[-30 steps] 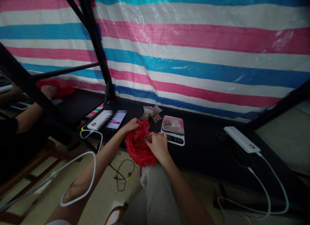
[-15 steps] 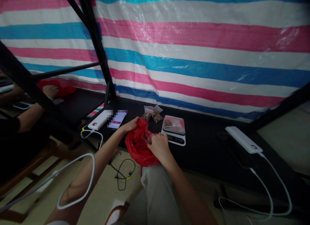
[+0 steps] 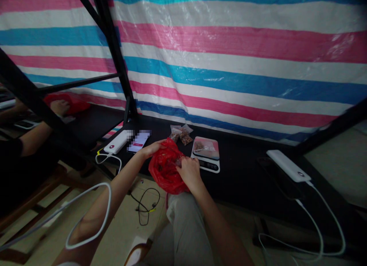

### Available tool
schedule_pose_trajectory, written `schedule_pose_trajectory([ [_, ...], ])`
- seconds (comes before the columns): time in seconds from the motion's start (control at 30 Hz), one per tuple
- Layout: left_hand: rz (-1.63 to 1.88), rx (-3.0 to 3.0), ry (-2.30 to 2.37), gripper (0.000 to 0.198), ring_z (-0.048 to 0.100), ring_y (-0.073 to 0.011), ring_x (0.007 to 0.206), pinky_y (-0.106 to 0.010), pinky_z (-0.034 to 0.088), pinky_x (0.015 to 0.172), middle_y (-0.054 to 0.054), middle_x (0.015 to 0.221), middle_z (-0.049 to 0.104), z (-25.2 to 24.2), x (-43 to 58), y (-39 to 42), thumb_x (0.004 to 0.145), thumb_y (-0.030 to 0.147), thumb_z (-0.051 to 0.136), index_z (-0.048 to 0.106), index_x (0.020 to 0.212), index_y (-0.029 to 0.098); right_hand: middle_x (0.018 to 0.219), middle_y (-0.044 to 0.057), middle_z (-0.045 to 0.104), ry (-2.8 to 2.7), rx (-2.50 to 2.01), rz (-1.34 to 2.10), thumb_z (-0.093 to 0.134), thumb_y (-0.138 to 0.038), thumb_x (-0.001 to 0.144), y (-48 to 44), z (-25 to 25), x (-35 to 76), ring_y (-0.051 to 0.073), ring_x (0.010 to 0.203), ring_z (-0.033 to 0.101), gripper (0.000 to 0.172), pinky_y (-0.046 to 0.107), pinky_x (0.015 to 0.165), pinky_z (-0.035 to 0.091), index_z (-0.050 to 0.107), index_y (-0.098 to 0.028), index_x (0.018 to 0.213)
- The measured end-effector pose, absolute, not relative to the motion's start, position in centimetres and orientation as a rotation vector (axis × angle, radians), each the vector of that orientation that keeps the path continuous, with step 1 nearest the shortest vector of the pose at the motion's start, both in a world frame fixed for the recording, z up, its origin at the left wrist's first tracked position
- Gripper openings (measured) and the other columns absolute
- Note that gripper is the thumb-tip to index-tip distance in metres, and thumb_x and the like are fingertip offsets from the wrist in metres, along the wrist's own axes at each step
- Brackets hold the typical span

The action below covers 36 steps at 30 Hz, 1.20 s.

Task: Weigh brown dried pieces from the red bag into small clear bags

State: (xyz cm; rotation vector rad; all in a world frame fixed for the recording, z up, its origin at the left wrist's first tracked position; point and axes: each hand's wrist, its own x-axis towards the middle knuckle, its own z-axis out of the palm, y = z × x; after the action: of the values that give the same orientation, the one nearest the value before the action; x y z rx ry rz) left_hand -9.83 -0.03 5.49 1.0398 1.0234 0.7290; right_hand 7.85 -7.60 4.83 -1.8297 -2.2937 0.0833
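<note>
A crumpled red plastic bag [image 3: 167, 168] rests at the front edge of the black table [image 3: 243, 174], over my lap. My left hand [image 3: 153, 148] grips its upper side, and my right hand [image 3: 189, 173] pinches the bag's gathered opening. Its contents are hidden by the red plastic and my fingers. Just behind the bag lie two small clear bags of brown pieces [image 3: 180, 134]. A digital kitchen scale [image 3: 205, 153] stands to the right of them, close to my right hand, with something brown in a clear wrapper on its top.
A white power bank [image 3: 116, 141] and a phone [image 3: 139, 141] lie left of my hands; another power bank [image 3: 288, 165] and a dark phone [image 3: 277, 178] lie right, with white cables. A co-worker's hand [image 3: 59, 107] rests on a red bag [image 3: 75, 103] at far left, beyond a black frame.
The red bag has shifted slightly right and its top is more gathered upward between my hands. My hands have barely moved.
</note>
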Motion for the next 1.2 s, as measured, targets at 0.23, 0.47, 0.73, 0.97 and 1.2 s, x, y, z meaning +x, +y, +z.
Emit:
schedule_pose_trajectory([
  [0.23, 0.737, 0.997, 0.963, 0.045, 0.065, -0.0164, 0.071, -0.027, 0.050, 0.066, -0.006, 0.087, 0.067, 6.1, -9.4, -0.4, 0.071, 0.017, 0.061, 0.049, 0.114, 0.017, 0.088, 0.009, 0.067, -2.221, -1.822, 0.138, 0.060, -0.031, 0.076, -7.3, 4.2, 8.1, 0.022, 0.086, 0.060, 0.024, 0.033, 0.077, 0.032, 0.058, -0.017, 0.094],
  [0.47, 0.721, 1.034, 0.938, 0.046, 0.064, -0.0164, 0.073, -0.025, 0.050, 0.063, -0.006, 0.091, 0.065, 7.0, -8.8, -0.6, 0.070, 0.018, 0.061, 0.049, 0.114, 0.017, 0.090, 0.007, 0.067, -2.130, -1.819, 0.199, 0.060, -0.034, 0.076, -7.0, 3.2, 8.3, 0.020, 0.088, 0.060, 0.029, 0.032, 0.077, 0.031, 0.055, -0.019, 0.101],
  [0.73, 0.667, 1.416, 1.133, 0.053, 0.058, -0.0169, 0.091, -0.025, 0.046, 0.078, -0.005, 0.104, 0.062, 7.3, -11.1, -0.6, 0.065, 0.034, 0.067, 0.050, 0.112, 0.016, 0.096, 0.002, 0.066, -2.059, -1.719, 0.244, 0.060, -0.036, 0.075, -7.2, 2.9, 8.9, 0.019, 0.091, 0.058, 0.029, 0.032, 0.078, 0.028, 0.055, -0.024, 0.101],
  [0.97, 0.368, 1.482, 1.225, 0.041, 0.054, -0.0133, 0.056, -0.022, 0.039, 0.052, -0.004, 0.064, 0.063, 6.8, -13.6, -2.1, 0.068, 0.051, 0.058, 0.064, 0.075, 0.011, 0.096, 0.002, 0.065, -2.152, -1.606, 0.200, 0.059, -0.037, 0.076, -7.8, 4.1, 8.3, 0.019, 0.091, 0.054, 0.028, 0.032, 0.077, 0.028, 0.056, -0.025, 0.101],
  [1.2, 0.466, 1.695, 1.536, 0.045, 0.032, -0.0074, 0.039, -0.023, 0.021, 0.041, 0.004, 0.040, 0.039, 5.4, -13.5, -1.0, 0.068, 0.055, 0.053, 0.050, 0.048, 0.015, 0.094, 0.001, 0.065, -2.245, -1.448, 0.239, 0.063, -0.038, 0.073, -8.2, 4.5, 6.2, 0.020, 0.090, 0.053, 0.028, 0.032, 0.075, 0.027, 0.056, -0.026, 0.097],
])
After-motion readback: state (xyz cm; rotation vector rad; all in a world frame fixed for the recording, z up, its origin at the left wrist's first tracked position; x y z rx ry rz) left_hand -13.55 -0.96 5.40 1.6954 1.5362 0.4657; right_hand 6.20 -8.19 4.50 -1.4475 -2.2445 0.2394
